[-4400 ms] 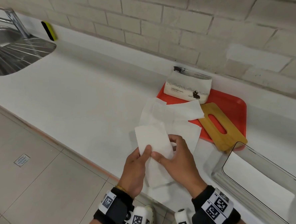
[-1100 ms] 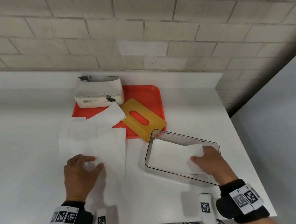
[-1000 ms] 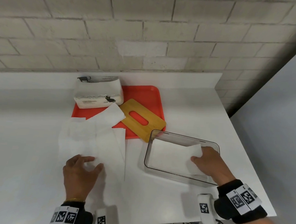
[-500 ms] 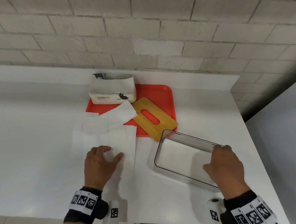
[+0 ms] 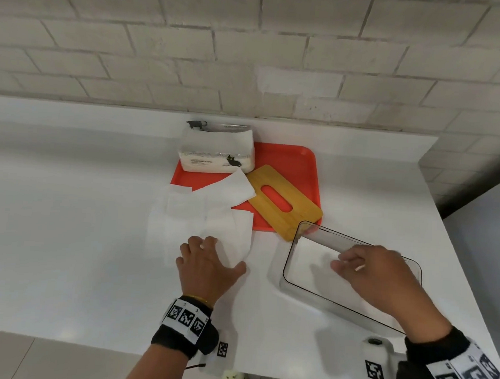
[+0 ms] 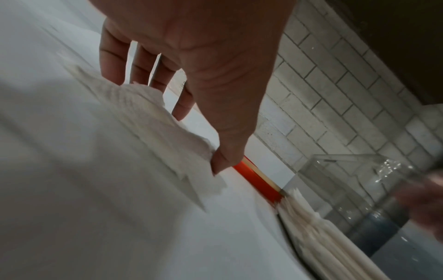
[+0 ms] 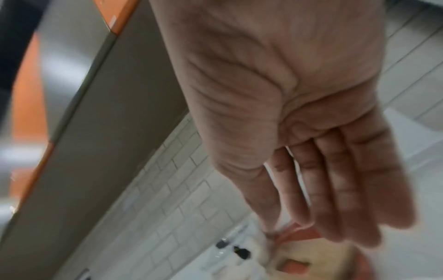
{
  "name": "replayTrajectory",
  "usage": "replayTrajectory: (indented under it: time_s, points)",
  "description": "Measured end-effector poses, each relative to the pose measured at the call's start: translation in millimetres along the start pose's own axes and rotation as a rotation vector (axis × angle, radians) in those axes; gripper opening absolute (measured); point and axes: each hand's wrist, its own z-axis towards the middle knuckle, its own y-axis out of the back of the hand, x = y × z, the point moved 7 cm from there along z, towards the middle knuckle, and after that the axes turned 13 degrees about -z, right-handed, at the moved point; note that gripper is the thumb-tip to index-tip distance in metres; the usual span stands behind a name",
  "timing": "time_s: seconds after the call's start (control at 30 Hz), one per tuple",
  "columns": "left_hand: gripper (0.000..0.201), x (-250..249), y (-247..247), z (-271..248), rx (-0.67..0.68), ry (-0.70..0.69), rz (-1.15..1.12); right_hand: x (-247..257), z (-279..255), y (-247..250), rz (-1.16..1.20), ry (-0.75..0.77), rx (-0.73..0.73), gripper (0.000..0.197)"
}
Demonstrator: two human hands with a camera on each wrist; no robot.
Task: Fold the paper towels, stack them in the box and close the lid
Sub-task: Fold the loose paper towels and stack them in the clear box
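Paper towel (image 6: 153,121), seemingly embossed, bunches under left hand (image 5: 208,270) beside clear rectangular box (image 5: 325,236).

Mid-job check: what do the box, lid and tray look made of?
Box: clear, grey-tinted hard plastic, glossy; you see through its walls.
Lid: light wood, maybe bamboo, matte; faint grain, yellow-tan colour.
Tray: red-orange plastic, probably; smooth, even colour, rounded moulded rim.

The red-orange tray (image 5: 288,168) near the back edge of the white worktop (image 5: 65,222) carries a honey-yellow wooden lid (image 5: 305,219) and a white tissue pack (image 5: 216,146) printed with a black cat. The paper towels (image 5: 179,229) are plain white, the box (image 5: 324,296) clear smoky grey. The brick wall (image 5: 163,52) is pale grey with darker joints.
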Motion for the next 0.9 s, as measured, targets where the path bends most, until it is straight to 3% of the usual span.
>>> replayTrajectory:
  time_s: [0.07, 0.13, 0.2, 0.3, 0.43, 0.53, 0.67, 0.77, 0.9]
  points:
    - [0.089, 3.8, 2.0, -3.6, 0.004, -0.014, -0.014, 38.3, -11.6, 13.6, 0.157, 0.125, -0.043, 0.012]
    - [0.09, 9.9, 4.6, -9.1, 0.005, -0.033, -0.031, 77.2, -22.1, 11.4, 0.294, 0.233, 0.0, 0.011]
    - [0.096, 17.5, 8.9, -14.6, -0.01, -0.058, -0.063, 112.8, -29.0, -10.4, 0.34, 0.311, 0.113, 0.022]
    - [0.095, 33.6, 13.0, -17.6, -0.025, -0.117, -0.163, 155.8, -30.0, -61.4, 0.199, 0.372, 0.266, 0.051]
    - [0.065, 55.7, 17.7, -18.1, 0.038, -0.181, -0.324, 179.2, -6.0, -119.8, -0.019, 0.256, 0.306, 0.085]
    - [0.034, 70.2, 31.0, -13.7, 0.013, -0.161, -0.458, 180.8, 15.4, -142.4, 0.013, 0.125, 0.255, 0.103]
    - [0.024, 88.6, 50.1, -2.4, -0.121, -0.038, -0.567, 176.3, 33.3, -149.9, 0.149, 0.019, 0.142, 0.113]
    - [0.039, 98.7, 54.4, 12.8, -0.186, 0.024, -0.482, 168.3, 42.6, -156.0, 0.297, -0.053, 0.085, 0.111]
    - [0.082, 100.9, 46.3, 31.2, -0.122, 0.114, -0.36, 158.3, 44.8, -157.8, 0.528, -0.114, 0.026, 0.076]
